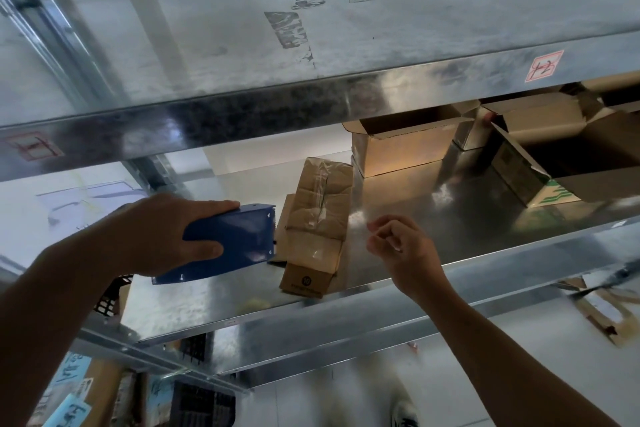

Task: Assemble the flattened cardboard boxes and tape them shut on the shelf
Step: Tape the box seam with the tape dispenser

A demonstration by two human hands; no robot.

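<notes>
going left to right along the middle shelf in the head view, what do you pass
left hand → blue tape dispenser it holds → small taped cardboard box → right hand → open box with green print

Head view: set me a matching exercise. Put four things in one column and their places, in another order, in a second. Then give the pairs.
1. blue tape dispenser
2. taped cardboard box
3. open cardboard box
4. red-marked sticker

A. on the upper shelf's front edge
B. gripped by the left hand
C. far back on the middle shelf
D. lying near the middle shelf's front edge

Pairs: 1-B, 2-D, 3-C, 4-A.
</notes>
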